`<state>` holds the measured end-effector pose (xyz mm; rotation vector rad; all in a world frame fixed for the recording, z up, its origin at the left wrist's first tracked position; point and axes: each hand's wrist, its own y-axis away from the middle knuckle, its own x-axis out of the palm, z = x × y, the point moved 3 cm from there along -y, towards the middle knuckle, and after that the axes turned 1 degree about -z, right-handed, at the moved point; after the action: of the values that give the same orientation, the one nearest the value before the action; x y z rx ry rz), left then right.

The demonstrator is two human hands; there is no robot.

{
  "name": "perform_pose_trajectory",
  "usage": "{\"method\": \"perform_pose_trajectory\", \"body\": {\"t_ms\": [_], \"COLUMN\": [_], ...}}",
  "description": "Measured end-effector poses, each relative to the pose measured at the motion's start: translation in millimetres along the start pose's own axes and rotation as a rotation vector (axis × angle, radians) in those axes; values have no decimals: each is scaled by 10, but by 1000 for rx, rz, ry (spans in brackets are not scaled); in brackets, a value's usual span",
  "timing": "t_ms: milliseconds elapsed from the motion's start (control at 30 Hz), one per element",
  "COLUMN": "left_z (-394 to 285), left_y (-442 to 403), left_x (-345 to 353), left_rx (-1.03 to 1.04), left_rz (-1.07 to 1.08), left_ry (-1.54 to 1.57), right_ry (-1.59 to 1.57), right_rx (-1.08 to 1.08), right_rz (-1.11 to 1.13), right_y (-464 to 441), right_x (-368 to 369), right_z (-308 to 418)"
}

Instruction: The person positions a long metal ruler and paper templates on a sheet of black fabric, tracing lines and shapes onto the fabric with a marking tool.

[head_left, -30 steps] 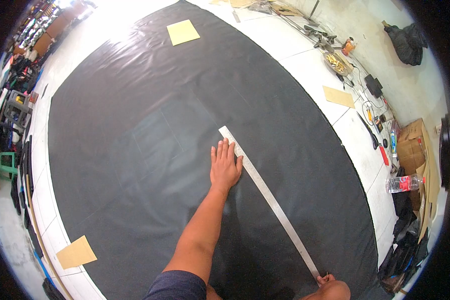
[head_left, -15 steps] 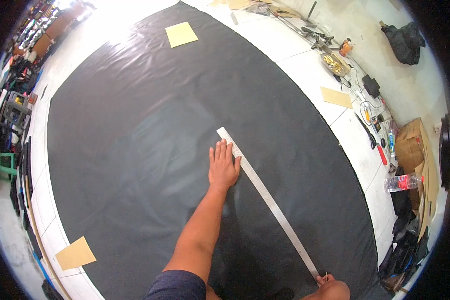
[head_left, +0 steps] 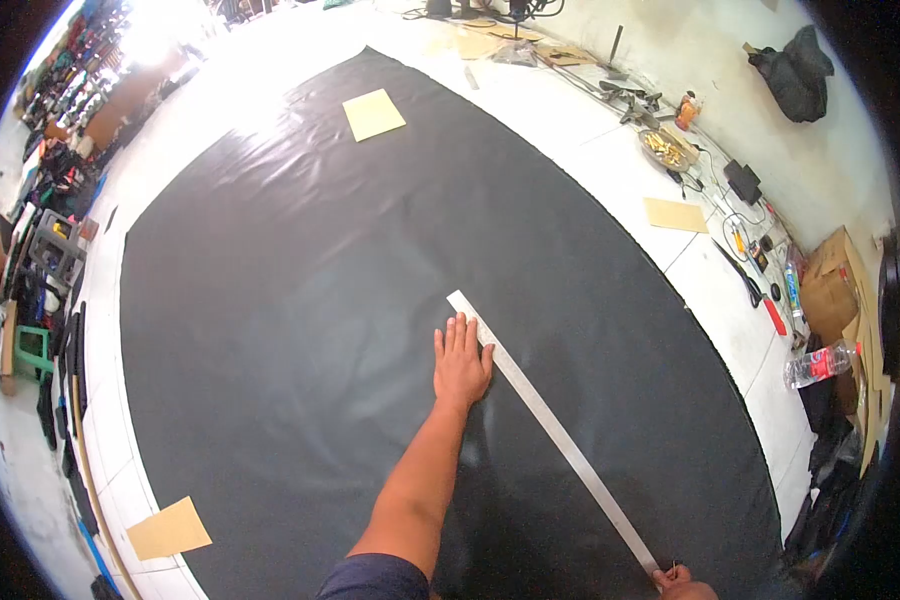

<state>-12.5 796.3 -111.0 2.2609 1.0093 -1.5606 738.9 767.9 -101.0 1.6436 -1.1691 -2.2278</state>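
A large sheet of smooth black material (head_left: 270,400) lies spread on the floor. Diagonally across it runs a long steel ruler (head_left: 560,435). My left hand (head_left: 461,365) rests flat beside the ruler's far end, fingers stretched, with fingertips and thumb touching its edge. At the ruler's near end, low in the view, my right hand (head_left: 682,582) has its fingers closed together. A thin pale thing shows at those fingers, too small to name, and the picture's lower edge cuts off part of the hand.
Yellowish cards lie on the sheet's far part (head_left: 374,115), over its left edge (head_left: 170,529) and on the right-hand tiles (head_left: 675,214). Along the right are red-handled scissors (head_left: 773,313), a plastic bottle (head_left: 822,366) and cardboard (head_left: 830,285). A green stool (head_left: 34,350) stands left.
The camera view has tilted up, so the sheet, ruler and hands appear lower and slightly further right. Both hands keep about the same places along the ruler.
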Motion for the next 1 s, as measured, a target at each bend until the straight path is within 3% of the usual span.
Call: {"method": "perform_pose_trajectory", "body": {"t_ms": [233, 333, 433, 633, 733, 867, 1000], "left_z": [-16, -22, -16, -12, -4, 3, 25], "left_y": [19, 32, 22, 27, 16, -2, 13], "left_x": [6, -21, 1, -6, -8, -7, 44], "left_rx": [23, 17, 16, 12, 10, 15, 32], "left_rz": [-14, -3, -18, -33, -45, -40, -84], "left_ry": [-67, -8, -9, -16, -22, -32, -53], "right_ry": [68, -62, -284, -96, 145, 8, 74], "right_rx": [-64, -212, -187, -211, -298, -160, -333], "right_rz": [-75, -19, -14, -19, -86, -53, -95], "right_y": [94, 91, 262, 229, -284, 1, -220], "right_x": [14, 19, 25, -30, 70, 1, 61], "right_z": [-14, -37, 149, 150, -377, -72, -364]}}
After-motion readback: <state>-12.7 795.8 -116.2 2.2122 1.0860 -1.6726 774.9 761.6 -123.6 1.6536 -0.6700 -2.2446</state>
